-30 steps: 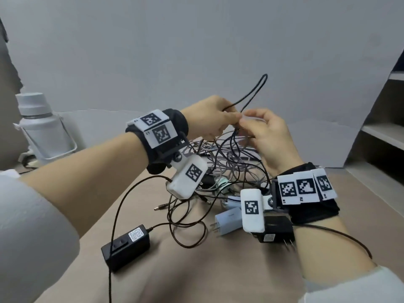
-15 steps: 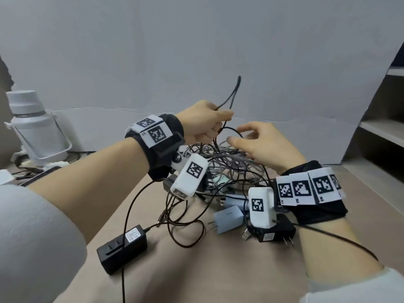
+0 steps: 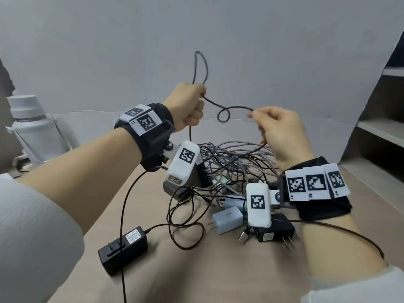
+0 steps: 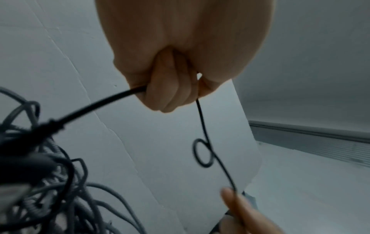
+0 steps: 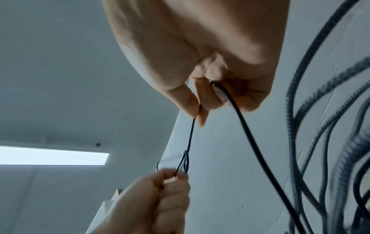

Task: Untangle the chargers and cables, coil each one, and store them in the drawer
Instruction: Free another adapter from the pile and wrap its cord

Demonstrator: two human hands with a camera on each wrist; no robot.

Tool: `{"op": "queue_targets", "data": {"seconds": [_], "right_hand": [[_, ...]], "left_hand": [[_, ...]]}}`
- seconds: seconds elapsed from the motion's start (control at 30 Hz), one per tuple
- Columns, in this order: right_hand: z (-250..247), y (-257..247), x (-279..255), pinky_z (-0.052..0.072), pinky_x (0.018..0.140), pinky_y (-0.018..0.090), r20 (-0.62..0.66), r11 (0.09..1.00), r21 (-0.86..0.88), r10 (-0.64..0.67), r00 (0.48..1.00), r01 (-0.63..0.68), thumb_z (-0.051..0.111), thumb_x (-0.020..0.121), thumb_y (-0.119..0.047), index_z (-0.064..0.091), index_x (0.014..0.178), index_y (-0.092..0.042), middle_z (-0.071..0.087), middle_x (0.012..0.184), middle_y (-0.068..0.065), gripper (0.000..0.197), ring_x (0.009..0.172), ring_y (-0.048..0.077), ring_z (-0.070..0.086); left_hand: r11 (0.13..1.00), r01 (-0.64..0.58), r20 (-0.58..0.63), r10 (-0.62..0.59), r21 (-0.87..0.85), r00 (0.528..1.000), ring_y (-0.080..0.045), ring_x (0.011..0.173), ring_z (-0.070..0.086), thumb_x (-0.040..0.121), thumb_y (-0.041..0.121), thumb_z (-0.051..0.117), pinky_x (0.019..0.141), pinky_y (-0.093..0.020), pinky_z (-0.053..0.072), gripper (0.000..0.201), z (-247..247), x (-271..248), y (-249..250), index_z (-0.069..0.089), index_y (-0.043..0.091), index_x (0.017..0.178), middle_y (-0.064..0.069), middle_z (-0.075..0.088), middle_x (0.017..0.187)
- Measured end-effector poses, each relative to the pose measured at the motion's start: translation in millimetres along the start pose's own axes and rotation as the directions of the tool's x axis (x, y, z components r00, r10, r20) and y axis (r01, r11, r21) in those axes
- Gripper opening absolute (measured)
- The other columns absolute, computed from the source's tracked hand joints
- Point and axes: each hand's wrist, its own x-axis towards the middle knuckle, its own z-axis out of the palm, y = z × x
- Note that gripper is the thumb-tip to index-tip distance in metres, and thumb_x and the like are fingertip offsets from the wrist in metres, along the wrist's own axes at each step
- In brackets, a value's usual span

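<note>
A thin black cable (image 3: 225, 110) stretches between both raised hands, with a small loop in its middle (image 4: 202, 152). My left hand (image 3: 188, 106) grips it in a fist, and a tall loop of it rises above the fist. My right hand (image 3: 277, 130) pinches the cable between thumb and forefinger (image 5: 192, 102), and the cable drops from it into the tangle. Below the hands lies a tangle of grey braided cables (image 3: 238, 158) on the tan table (image 3: 196, 276). A black power adapter (image 3: 122, 250) lies at the front left with its lead running up to the pile.
Two pale blue plug chargers (image 3: 227, 217), a black plug adapter (image 3: 275, 231) and a USB plug (image 3: 243, 236) lie under my right wrist. A white bottle (image 3: 32, 130) stands at the far left. Shelves (image 3: 380, 132) rise on the right. A white wall closes the back.
Both hands have risen and moved apart, drawing the black cable taut between them above the tangle. The right hand, with fingers spread over the pile before, now pinches the cable.
</note>
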Motion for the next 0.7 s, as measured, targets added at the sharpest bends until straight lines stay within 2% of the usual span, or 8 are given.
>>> {"op": "queue_targets", "data": {"seconds": [0.07,0.13,0.2,0.3,0.37,0.43,0.53,0.7], "right_hand": [[-8.9,-2.6,3.4,0.046,0.06,0.025,-0.057,0.997,0.057,0.046,0.997,-0.043,0.066,0.095,-0.023,0.07,0.079,-0.017,0.054,0.052,-0.02,0.017,0.062,0.003,0.048],[-13.3,-4.3,4.8,0.05,0.059,0.031,-0.05,0.985,0.151,0.091,0.995,-0.082,0.07,0.092,-0.032,0.062,0.074,-0.017,0.05,0.054,-0.015,0.024,0.059,0.008,0.045],[-11.1,-4.4,4.3,0.051,0.056,0.032,-0.031,0.982,0.152,0.119,0.992,-0.113,0.073,0.089,-0.039,0.056,0.076,-0.018,0.043,0.064,-0.003,0.03,0.057,0.013,0.043],[-3.3,-3.8,1.6,0.053,0.054,0.03,-0.018,0.983,0.017,0.186,0.982,-0.185,0.075,0.082,-0.055,0.051,0.092,-0.015,0.045,0.077,0.001,0.047,0.063,0.017,0.052],[-0.5,-4.0,-0.2,0.054,0.054,0.03,-0.033,0.975,0.006,0.222,0.974,-0.222,0.076,0.076,-0.063,0.045,0.102,-0.015,0.053,0.09,0.002,0.063,0.067,0.019,0.063],[0.1,-4.0,-1.8,0.052,0.048,0.028,-0.046,0.973,0.042,0.231,0.972,-0.229,0.077,0.081,-0.055,0.039,0.107,-0.014,0.058,0.102,0.008,0.061,0.066,0.021,0.071],[3.5,-8.2,-5.7,0.048,0.041,0.026,-0.029,0.97,0.141,0.204,0.979,-0.198,0.073,0.091,-0.039,0.035,0.095,-0.017,0.064,0.098,0.016,0.044,0.063,0.027,0.074],[2.3,-12.7,-6.8,0.058,0.05,0.035,-0.047,0.945,0.257,0.222,0.974,-0.203,0.063,0.094,-0.018,0.033,0.101,-0.017,0.063,0.09,0.021,0.031,0.066,0.039,0.074]], "left_hand": [[0.998,0.067,-0.01,-0.067,-0.006,0.998,-0.01,0.039,0.015,0.097,0.012,0.036,0.038,-0.013,0.014,0.021,-2.0,1.3,-8.0,0.029,0.022,0.08,0.005,0.022,0.051],[0.993,0.114,0.053,-0.115,0.017,0.992,-0.01,0.039,0.015,0.099,0.014,0.036,0.037,-0.013,0.013,0.019,0.6,0.4,-18.3,0.03,0.021,0.082,0.005,0.025,0.049],[0.992,0.116,0.138,-0.122,0.054,0.983,-0.009,0.038,0.016,0.102,0.015,0.037,0.036,-0.014,0.013,0.019,5.2,-1.3,-24.3,0.037,0.018,0.083,-0.002,0.04,0.05],[0.994,0.074,0.27,-0.095,0.085,0.958,-0.009,0.04,0.016,0.107,0.018,0.036,0.034,-0.017,0.015,0.025,9.0,-3.2,-22.9,0.05,0.011,0.088,-0.019,0.07,0.076],[0.997,0.039,0.343,-0.061,0.073,0.937,-0.008,0.041,0.015,0.109,0.021,0.035,0.034,-0.018,0.017,0.028,9.7,-5.2,-16.9,0.053,0.01,0.091,-0.023,0.074,0.093],[0.999,-0.007,0.397,-0.011,0.044,0.918,-0.007,0.041,0.016,0.11,0.024,0.035,0.034,-0.017,0.018,0.029,11.8,-8.4,-9.9,0.055,0.011,0.093,-0.022,0.074,0.099],[0.997,-0.081,0.431,0.067,0.013,0.9,-0.006,0.042,0.017,0.111,0.025,0.035,0.036,-0.016,0.019,0.031,12.2,-12.5,-1.8,0.056,0.011,0.093,-0.021,0.074,0.102],[0.996,-0.084,0.46,0.086,-0.024,0.884,-0.005,0.041,0.018,0.111,0.025,0.034,0.036,-0.016,0.019,0.031,10.3,-16.5,6.1,0.055,0.011,0.092,-0.019,0.074,0.104]]}}
